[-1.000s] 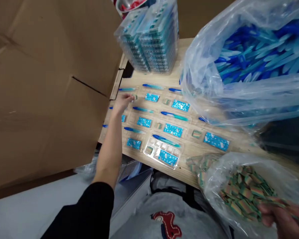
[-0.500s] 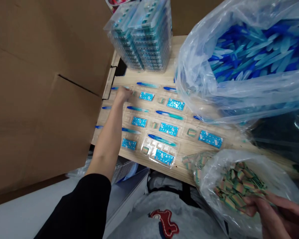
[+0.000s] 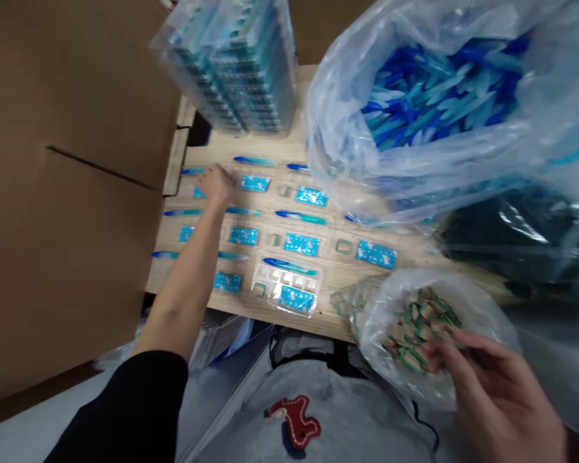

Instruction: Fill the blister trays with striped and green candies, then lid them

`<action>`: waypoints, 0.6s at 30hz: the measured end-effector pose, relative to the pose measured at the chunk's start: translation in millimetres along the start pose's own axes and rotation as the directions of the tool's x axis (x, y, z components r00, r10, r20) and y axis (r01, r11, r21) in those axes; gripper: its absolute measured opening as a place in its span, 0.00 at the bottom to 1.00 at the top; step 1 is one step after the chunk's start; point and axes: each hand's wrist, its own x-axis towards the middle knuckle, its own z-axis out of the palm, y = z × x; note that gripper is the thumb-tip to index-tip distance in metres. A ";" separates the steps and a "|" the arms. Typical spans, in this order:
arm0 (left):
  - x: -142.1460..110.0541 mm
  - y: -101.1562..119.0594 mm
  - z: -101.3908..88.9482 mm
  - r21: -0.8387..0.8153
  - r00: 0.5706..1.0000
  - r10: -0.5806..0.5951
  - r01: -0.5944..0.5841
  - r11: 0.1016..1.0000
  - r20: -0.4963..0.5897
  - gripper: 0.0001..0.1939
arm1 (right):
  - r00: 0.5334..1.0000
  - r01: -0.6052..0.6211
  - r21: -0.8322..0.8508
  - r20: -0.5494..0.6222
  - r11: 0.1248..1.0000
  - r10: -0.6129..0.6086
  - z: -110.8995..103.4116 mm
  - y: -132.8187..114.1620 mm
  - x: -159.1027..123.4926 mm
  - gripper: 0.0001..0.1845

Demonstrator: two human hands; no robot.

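Observation:
My left hand (image 3: 215,184) rests with its fingers down at the far left of a row of clear blister trays (image 3: 287,283) on the wooden table (image 3: 347,280). The fingertips are hidden, so I cannot tell if they hold anything. The trays carry slim blue-and-teal plastic sticks (image 3: 289,265), blue printed cards (image 3: 296,298) and small striped pieces. My right hand (image 3: 487,379) reaches over the rim of a clear plastic bag (image 3: 381,341), its fingers apart, touching the striped green-and-orange pieces (image 3: 417,328) inside.
A large clear bag of blue-and-teal sticks (image 3: 429,106) sits at the back right. Stacked sealed trays (image 3: 231,67) stand behind the rows. A brown cardboard flap (image 3: 67,225) fills the left side. My black sleeve (image 3: 125,405) and grey top (image 3: 347,411) lie below.
My right hand has moved up from the lower right edge to the striped pieces in the bag. My left hand stays at the same tray row. The whole view has shifted left and up.

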 end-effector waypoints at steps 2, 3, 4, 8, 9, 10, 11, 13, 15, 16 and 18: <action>-11.8 3.0 -7.7 -0.074 0.999 0.035 -0.037 0.997 -0.020 0.04 | 0.999 0.018 0.050 0.042 0.999 -0.020 4.1 -9.7 -0.2 0.08; -19.6 5.5 -11.3 -0.112 0.997 0.051 -0.057 0.992 -0.051 0.04 | 0.999 0.021 0.075 0.048 0.997 -0.025 5.2 -12.4 0.0 0.08; -29.5 8.7 -14.7 -0.146 0.994 0.065 -0.077 0.986 -0.088 0.04 | 0.999 0.025 0.092 0.036 0.995 -0.028 5.5 -13.6 0.1 0.08; -102.5 27.4 -29.1 -0.402 0.932 0.337 -0.361 0.841 -0.131 0.08 | 0.997 0.014 0.091 -0.076 0.996 -0.007 1.9 -12.4 -1.5 0.09; -128.8 33.4 -32.9 -0.500 0.851 0.510 -0.498 0.709 -0.125 0.06 | 0.995 0.006 0.089 -0.098 0.996 0.003 0.7 -12.1 -2.4 0.10; -156.5 40.1 -35.7 -0.574 0.722 0.685 -0.602 0.555 -0.096 0.05 | 0.993 -0.001 0.096 -0.119 0.995 0.012 -0.5 -12.0 -3.2 0.10; -184.1 47.6 -36.9 -0.625 0.552 0.831 -0.673 0.395 -0.068 0.05 | 0.991 -0.004 0.110 -0.134 0.994 0.018 -1.6 -11.8 -4.0 0.10; -233.5 64.6 -32.0 -0.685 0.176 0.984 -0.716 0.135 0.010 0.07 | 0.989 0.004 0.152 -0.146 0.988 0.019 -4.3 -10.9 -5.2 0.09; -269.9 82.0 -17.9 -0.655 -0.070 0.997 -0.755 -0.034 0.028 0.09 | 0.987 0.021 0.191 -0.159 0.981 0.009 -7.7 -8.3 -6.1 0.07; -282.9 89.9 -8.9 -0.611 -0.141 0.988 -0.788 -0.071 0.067 0.10 | 0.986 0.031 0.208 -0.168 0.978 0.005 -9.6 -6.4 -6.6 0.07; -300.9 102.8 8.3 -0.483 -0.188 0.964 -0.872 -0.076 0.188 0.10 | 0.979 0.053 0.239 -0.205 0.969 -0.003 -13.6 -2.3 -7.7 0.07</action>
